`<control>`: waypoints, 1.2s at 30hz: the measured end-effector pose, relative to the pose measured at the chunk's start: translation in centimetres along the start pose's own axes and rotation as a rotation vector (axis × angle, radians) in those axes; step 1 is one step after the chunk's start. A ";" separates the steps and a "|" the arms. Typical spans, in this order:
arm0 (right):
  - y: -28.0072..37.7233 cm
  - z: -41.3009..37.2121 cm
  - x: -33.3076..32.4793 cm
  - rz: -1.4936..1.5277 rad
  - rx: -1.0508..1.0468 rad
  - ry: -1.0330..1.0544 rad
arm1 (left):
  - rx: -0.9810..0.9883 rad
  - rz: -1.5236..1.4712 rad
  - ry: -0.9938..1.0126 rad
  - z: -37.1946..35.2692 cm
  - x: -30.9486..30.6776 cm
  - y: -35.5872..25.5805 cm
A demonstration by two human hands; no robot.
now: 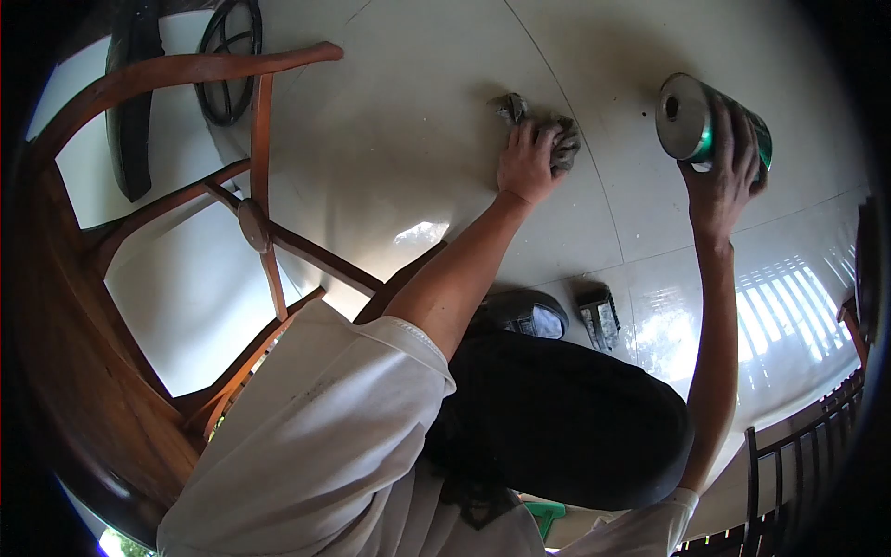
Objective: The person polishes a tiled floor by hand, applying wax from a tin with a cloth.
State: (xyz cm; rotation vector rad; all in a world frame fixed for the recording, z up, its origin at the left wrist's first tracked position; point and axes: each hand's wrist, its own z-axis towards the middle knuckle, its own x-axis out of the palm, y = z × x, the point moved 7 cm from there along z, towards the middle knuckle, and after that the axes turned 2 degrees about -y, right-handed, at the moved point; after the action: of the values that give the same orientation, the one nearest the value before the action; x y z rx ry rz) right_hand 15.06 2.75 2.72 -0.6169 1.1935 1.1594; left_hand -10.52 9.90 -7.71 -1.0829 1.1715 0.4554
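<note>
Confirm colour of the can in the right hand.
The can is green with a silver end; head view.

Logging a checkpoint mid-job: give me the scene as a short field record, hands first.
left hand: on top of a grey rag on the floor
right hand: wrapped round a green can, metal end facing the camera
floor: glossy white tiles
image left: wooden chair
below the arms: dark shoe
</note>
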 end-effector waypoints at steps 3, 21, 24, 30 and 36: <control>-0.8 0.0 -2.9 0.075 0.142 -0.127 | 0.035 0.008 -0.055 0.0 -0.2 -0.3; -9.4 -11.7 -2.9 0.797 0.847 -0.204 | -0.006 -0.066 -0.084 -0.2 -0.3 -0.2; -4.1 -18.4 -3.3 0.598 0.739 -0.099 | 0.024 -0.062 -0.102 -0.1 -0.8 -0.6; 4.2 -28.1 -2.0 0.269 0.437 0.423 | 0.077 0.022 -0.142 -0.2 -0.6 -0.4; -1.7 -27.6 -1.0 0.072 0.537 0.304 | 0.242 0.025 0.007 3.2 0.5 -3.3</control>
State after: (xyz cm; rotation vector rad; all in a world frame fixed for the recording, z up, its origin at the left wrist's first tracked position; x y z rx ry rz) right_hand 6.01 -22.17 -5.19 -0.3446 1.7188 0.7641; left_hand -6.17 11.06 -6.77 -0.8622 1.2132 0.3197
